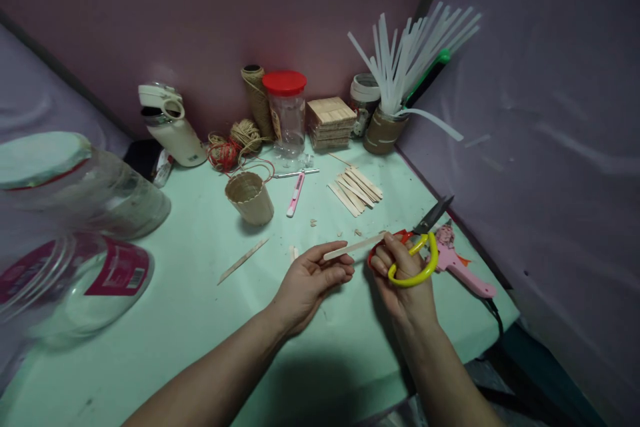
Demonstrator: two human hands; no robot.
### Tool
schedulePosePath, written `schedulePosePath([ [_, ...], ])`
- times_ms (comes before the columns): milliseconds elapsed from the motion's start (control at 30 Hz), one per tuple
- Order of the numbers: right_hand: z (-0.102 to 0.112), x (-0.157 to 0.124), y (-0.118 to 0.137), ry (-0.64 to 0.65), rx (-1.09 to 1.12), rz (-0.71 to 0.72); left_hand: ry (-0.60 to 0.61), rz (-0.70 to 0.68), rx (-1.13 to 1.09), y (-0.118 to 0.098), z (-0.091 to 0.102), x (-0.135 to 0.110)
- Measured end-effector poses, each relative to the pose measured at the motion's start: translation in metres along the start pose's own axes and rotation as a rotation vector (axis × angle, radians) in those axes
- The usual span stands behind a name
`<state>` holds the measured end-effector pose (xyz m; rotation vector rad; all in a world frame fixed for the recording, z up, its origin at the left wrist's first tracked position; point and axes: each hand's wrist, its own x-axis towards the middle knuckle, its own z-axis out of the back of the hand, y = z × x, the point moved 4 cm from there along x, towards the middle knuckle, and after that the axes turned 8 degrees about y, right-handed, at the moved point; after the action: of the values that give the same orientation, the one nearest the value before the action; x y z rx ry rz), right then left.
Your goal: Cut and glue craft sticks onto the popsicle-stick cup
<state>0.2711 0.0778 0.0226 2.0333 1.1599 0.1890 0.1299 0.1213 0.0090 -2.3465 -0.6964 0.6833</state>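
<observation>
A wooden craft stick (356, 248) reaches from my right hand (403, 270) across to my left hand (317, 277). My right thumb and fingers pinch its right end. In the same right hand are scissors (430, 217) with red and yellow handles, their dark blades pointing up and right. The stick's left end lies in front of my left fingers, with the left thumb below and apart from it. Behind my hands is a pile of craft sticks (357, 188). A small stick-sided cup (253, 200) with red string stands left of them.
A pink glue gun (463, 267) lies right of my right hand. A pink cutter (296, 195) and a loose stick (243, 260) lie on the green table (200, 353). Glue sticks fill a brown holder (383, 135) behind. Large clear jars (115, 190) stand left; a red-lidded jar (287, 113) stands behind.
</observation>
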Motion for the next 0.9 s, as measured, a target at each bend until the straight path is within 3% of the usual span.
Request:
schedulePosePath([
  [200,0.000,-0.020,-0.020,-0.024,-0.095,0.003,-0.154,-0.187,-0.051,-0.005,0.009,0.004],
  [367,0.007,-0.045,-0.030,0.094,-0.466,-0.092,-0.201,-0.277,-0.044,-0.021,0.016,0.003],
  [600,0.020,-0.057,-0.007,0.457,-1.027,-0.240,-0.123,-0.165,0.089,-0.023,0.006,-0.001],
  [767,0.024,-0.058,0.003,0.459,-1.331,-0.367,-0.085,-0.109,0.210,-0.011,0.004,-0.001],
  [900,0.019,-0.059,0.003,0.464,-1.442,-0.394,-0.065,-0.102,0.290,-0.006,0.005,-0.003],
])
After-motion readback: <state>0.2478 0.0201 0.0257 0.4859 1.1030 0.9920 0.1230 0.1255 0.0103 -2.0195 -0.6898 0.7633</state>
